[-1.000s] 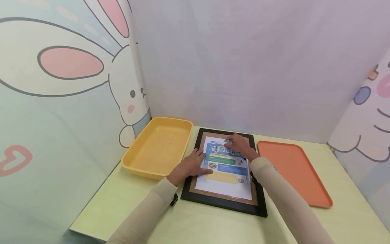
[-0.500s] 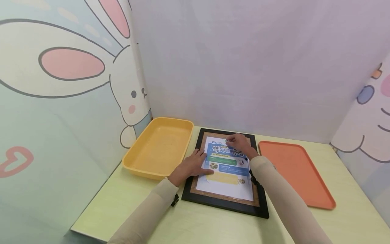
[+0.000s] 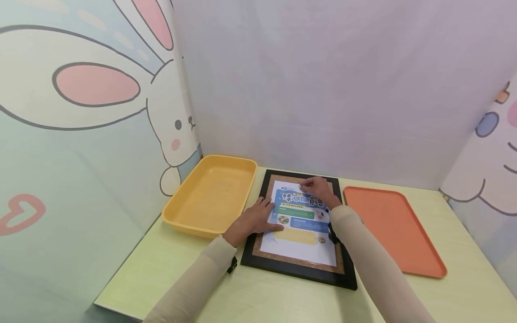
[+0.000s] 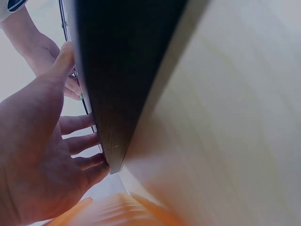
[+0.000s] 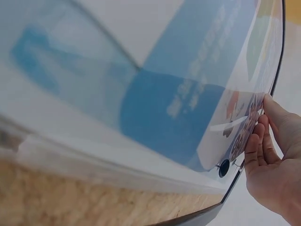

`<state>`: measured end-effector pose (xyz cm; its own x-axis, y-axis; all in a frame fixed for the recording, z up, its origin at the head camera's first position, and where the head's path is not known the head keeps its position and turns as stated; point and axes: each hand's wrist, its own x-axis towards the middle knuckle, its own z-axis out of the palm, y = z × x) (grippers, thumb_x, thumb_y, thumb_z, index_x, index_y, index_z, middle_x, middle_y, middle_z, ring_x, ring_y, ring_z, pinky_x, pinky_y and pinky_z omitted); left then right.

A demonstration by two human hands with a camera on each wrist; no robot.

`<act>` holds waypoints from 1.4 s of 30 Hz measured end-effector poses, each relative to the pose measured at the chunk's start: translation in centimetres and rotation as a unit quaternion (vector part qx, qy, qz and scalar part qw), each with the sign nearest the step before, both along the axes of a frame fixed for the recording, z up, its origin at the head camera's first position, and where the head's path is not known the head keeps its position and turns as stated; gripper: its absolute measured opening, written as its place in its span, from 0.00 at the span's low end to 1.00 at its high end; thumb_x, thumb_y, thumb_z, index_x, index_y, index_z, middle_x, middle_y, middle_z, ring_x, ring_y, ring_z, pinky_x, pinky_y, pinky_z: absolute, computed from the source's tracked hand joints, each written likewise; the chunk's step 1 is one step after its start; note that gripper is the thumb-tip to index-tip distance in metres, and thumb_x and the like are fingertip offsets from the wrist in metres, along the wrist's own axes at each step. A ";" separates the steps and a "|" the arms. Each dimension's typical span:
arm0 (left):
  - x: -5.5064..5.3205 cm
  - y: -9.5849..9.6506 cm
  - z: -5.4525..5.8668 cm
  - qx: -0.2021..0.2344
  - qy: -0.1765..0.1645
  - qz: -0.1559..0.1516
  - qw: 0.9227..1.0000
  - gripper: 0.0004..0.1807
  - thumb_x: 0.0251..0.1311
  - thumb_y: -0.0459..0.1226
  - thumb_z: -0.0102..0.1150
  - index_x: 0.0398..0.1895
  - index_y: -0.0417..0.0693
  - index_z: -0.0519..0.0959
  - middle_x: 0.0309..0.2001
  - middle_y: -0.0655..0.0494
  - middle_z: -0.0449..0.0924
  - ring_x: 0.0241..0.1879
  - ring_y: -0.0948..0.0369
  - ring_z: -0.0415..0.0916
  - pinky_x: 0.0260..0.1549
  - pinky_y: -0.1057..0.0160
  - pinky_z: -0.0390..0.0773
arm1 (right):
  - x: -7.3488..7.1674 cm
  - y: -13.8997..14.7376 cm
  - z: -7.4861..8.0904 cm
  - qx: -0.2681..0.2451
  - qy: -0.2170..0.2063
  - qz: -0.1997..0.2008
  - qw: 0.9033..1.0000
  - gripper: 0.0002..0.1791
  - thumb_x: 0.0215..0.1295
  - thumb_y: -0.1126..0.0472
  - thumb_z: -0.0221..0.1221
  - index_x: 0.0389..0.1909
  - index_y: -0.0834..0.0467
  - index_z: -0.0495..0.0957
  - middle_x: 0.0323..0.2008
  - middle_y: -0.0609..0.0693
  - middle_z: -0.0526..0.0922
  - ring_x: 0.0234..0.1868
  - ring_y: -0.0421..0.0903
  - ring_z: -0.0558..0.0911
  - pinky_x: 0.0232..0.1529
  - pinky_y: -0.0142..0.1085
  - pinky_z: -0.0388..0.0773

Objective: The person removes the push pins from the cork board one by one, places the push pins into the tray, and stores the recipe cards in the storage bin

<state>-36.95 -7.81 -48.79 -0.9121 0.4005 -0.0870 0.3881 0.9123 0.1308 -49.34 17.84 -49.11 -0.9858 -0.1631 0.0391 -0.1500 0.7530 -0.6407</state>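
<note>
A cork board with a black frame [image 3: 299, 276] lies on the table, and a printed poster [image 3: 268, 244] in blue, green and yellow covers most of its cork. My left hand [image 3: 255, 217] rests with spread fingers over the board's left side, thumb on the poster; the left wrist view shows its fingertips along the frame [image 4: 113, 113]. Near the poster's top edge, my right hand [image 3: 318, 188] pinches a small green push pin [image 4: 81, 96], mostly hidden by its fingers. A dark round push pin [image 5: 224, 168] stands on the poster's right side.
To the left of the board is a deep yellow tray [image 3: 181, 226]. A flat orange tray [image 3: 392, 224] lies on its right. Behind the pale table [image 3: 218, 291] hangs a plain curtain [image 3: 307, 89], with rabbit-print cloth [image 3: 97, 179] on the left.
My right hand's fingers have drawn together slightly at the poster's top edge, uncovering more of the title. My left hand stays in place. The head view has shifted a little.
</note>
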 end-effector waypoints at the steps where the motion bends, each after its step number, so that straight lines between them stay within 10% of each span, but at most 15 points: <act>1: 0.0 0.0 0.0 0.000 0.000 -0.001 1.000 0.56 0.57 0.74 0.57 0.80 0.49 0.62 0.82 0.49 0.53 0.80 0.49 0.51 0.72 0.46 0.66 | -0.1 0.0 0.0 -0.003 -0.001 -0.002 1.000 0.17 0.70 0.59 0.68 0.56 0.61 0.86 0.50 0.60 0.87 0.49 0.55 0.82 0.57 0.51 0.79; 42: 0.3 0.2 0.4 0.008 -0.004 0.004 1.000 0.56 0.58 0.73 0.59 0.80 0.48 0.62 0.82 0.49 0.53 0.80 0.49 0.52 0.72 0.46 0.65 | 0.1 -0.3 0.2 0.006 -0.001 0.004 1.000 0.13 0.72 0.61 0.65 0.51 0.64 0.87 0.46 0.58 0.87 0.45 0.54 0.80 0.55 0.49 0.77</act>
<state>-36.64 -7.60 -48.40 -0.9143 0.3952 -0.0886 0.3803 0.9129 0.1480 -49.25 17.53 -48.88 -0.9847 -0.1709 0.0342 -0.1538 0.7598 -0.6316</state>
